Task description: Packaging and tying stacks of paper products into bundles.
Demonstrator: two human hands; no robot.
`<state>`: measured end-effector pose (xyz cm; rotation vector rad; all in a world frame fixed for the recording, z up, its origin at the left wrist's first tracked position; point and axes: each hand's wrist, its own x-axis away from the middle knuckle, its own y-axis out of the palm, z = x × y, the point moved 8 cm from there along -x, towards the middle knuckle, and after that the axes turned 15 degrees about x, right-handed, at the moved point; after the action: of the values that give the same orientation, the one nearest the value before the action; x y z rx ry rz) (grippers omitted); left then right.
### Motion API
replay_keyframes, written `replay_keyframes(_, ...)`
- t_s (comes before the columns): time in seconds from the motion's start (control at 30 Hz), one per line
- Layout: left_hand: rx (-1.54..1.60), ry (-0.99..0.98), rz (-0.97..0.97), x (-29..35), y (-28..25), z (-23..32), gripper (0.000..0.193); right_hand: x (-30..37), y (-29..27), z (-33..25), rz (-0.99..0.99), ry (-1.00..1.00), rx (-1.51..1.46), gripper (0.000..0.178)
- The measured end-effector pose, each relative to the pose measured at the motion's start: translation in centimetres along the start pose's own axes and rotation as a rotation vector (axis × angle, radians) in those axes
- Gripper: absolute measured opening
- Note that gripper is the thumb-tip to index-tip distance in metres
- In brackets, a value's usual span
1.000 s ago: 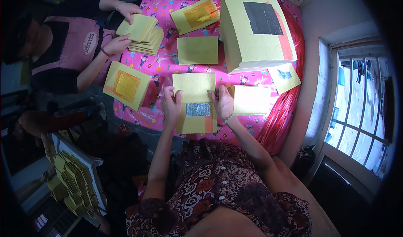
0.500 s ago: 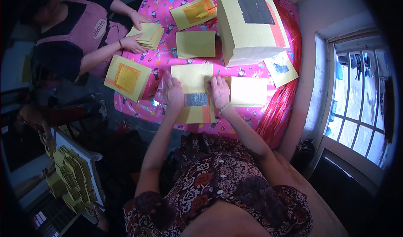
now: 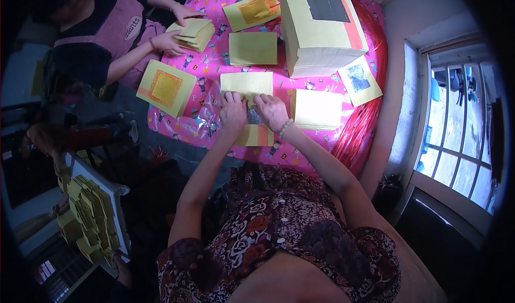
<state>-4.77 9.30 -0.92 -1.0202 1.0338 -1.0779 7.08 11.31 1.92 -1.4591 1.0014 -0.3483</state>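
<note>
In front of me lies a yellow paper sheet (image 3: 247, 82), its upper part plain and folded over. Lower on it, a silver patch (image 3: 255, 119) and a red strip show between and below my hands. My left hand (image 3: 234, 111) is on the sheet's left half, fingers curled together at the folded edge. Close beside it, my right hand (image 3: 271, 112) has its fingertips bent onto the same edge, with a beaded bracelet at the wrist. What the fingertips pinch is partly hidden. To the right of my right hand sits a stack of pale yellow paper (image 3: 317, 107).
A tall block of yellow paper (image 3: 324, 40) stands beyond on the pink patterned tablecloth (image 3: 206, 96). Around lie a plain yellow stack (image 3: 253, 49), orange-printed sheets (image 3: 166, 88) and red plastic strands (image 3: 348, 142). At left, a co-worker's hands hold a yellow paper bundle (image 3: 196, 34).
Both my hands have moved inward from the sheet's side edges to its middle, now close together over the silver patch. The co-worker's hands have shifted on their bundle, whose sheets look more fanned.
</note>
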Motion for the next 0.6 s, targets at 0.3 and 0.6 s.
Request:
replay_keyframes(0.3,0.249,-0.054,0.002,-0.2,-0.5,-0.4,0.041,1.2,1.3,0.7,0.008,-0.016,-0.065,0.014)
replay_keyframes(0.6,0.614,-0.055,-0.037,-0.4,-1.5,-3.0,0.05,1.6,1.1,2.0,0.038,0.118,-0.189,0.014)
